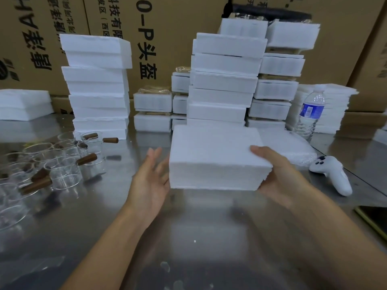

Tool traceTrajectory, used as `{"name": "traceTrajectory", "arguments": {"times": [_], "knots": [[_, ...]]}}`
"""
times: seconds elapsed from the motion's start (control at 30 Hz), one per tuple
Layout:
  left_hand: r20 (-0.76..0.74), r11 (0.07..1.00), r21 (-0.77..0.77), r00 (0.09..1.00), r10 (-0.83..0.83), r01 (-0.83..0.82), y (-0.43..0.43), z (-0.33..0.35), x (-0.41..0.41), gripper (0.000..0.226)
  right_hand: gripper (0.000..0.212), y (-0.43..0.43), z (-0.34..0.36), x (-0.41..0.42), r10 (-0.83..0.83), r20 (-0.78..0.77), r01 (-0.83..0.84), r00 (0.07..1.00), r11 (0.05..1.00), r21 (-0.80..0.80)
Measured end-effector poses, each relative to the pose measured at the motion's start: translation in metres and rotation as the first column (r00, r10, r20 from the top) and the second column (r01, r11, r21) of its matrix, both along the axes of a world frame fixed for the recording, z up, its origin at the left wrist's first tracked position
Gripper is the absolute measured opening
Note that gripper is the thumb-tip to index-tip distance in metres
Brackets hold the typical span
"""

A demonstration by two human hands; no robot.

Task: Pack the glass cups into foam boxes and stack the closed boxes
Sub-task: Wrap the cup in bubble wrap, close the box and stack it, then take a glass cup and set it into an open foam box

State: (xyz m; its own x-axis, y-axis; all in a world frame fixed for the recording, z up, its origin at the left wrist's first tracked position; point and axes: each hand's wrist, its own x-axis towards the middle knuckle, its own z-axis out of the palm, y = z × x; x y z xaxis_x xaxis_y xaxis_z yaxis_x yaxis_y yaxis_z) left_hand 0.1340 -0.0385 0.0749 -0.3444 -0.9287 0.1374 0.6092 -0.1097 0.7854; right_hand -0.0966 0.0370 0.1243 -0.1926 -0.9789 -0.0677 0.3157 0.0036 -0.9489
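Note:
A closed white foam box is lifted above the steel table at the centre. My right hand grips its right end, thumb on top and fingers underneath. With straight fingers, my left hand is open at the box's left side, touching or nearly touching it. Several glass cups with brown wooden handles stand and lie at the left of the table. A tall stack of closed foam boxes rises just behind the held box, and another stack stands further left.
More foam boxes and foam sheets are piled at the back right, with a water bottle in front. A white controller lies at the right. Foam lids sit at far left. Cardboard cartons wall the back.

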Motion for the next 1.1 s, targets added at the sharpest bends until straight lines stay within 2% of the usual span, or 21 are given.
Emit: {"name": "traceTrajectory", "arguments": {"times": [0.07,0.1,0.23,0.37,0.6,0.67,0.73,0.83,0.9,0.93,1.0,1.07,1.1], "knots": [[-0.13,0.997,0.071,0.992,-0.003,0.013,-0.001,0.0,0.0,0.069,0.016,-0.002,0.019,-0.002,0.002,0.08,0.001,0.997,0.999,-0.045],[-0.142,0.995,0.095,0.99,-0.006,0.02,-0.001,-0.001,0.0,0.067,0.015,-0.004,0.029,-0.002,-0.002,0.103,0.008,0.995,0.998,-0.057],[-0.035,0.991,0.11,0.997,-0.071,0.074,-0.002,-0.004,-0.002,0.056,0.025,-0.031,0.063,-0.007,-0.107,0.128,0.109,0.986,0.994,-0.011],[0.028,0.992,0.104,0.997,-0.077,0.074,-0.005,-0.009,-0.003,0.049,0.033,-0.061,0.078,-0.011,-0.199,0.033,0.195,0.979,0.977,0.09],[0.117,0.997,0.051,0.991,-0.059,0.053,-0.003,-0.01,-0.013,0.042,0.042,-0.089,0.074,-0.019,-0.196,-0.045,0.201,0.98,0.96,0.197],[0.207,0.999,-0.004,0.978,-0.033,0.035,0.0,-0.01,-0.017,0.039,0.039,-0.094,0.071,-0.022,-0.184,-0.068,0.194,0.981,0.958,0.209],[0.282,0.998,-0.051,0.959,-0.006,0.022,0.002,-0.01,-0.021,0.026,0.032,-0.097,0.067,-0.026,-0.199,-0.124,0.221,0.972,0.955,0.197],[0.361,0.995,-0.097,0.931,0.049,-0.015,0.005,-0.012,-0.025,0.01,0.023,-0.103,0.061,-0.028,-0.303,-0.236,0.341,0.923,0.929,0.141],[0.402,0.993,-0.11,0.912,0.082,-0.04,0.007,-0.011,-0.026,0.011,0.032,-0.109,0.058,-0.029,-0.442,-0.306,0.485,0.843,0.871,0.077],[0.42,0.992,-0.114,0.903,0.089,-0.045,0.008,-0.011,-0.027,0.014,0.034,-0.112,0.056,-0.028,-0.528,-0.351,0.568,0.774,0.823,0.013],[0.441,0.993,-0.1,0.892,0.094,-0.054,0.008,-0.011,-0.03,0.02,0.03,-0.113,0.054,-0.018,-0.697,-0.398,0.675,0.597,0.704,-0.22],[0.468,0.995,-0.077,0.879,0.088,-0.058,0.007,-0.01,-0.032,0.023,0.036,-0.108,0.056,0.004,-0.841,-0.394,0.619,0.37,0.54,-0.57],[0.474,0.996,-0.066,0.877,0.08,-0.056,0.006,-0.009,-0.032,0.024,0.039,-0.104,0.059,0.019,-0.891,-0.362,0.503,0.276,0.454,-0.735]]}}
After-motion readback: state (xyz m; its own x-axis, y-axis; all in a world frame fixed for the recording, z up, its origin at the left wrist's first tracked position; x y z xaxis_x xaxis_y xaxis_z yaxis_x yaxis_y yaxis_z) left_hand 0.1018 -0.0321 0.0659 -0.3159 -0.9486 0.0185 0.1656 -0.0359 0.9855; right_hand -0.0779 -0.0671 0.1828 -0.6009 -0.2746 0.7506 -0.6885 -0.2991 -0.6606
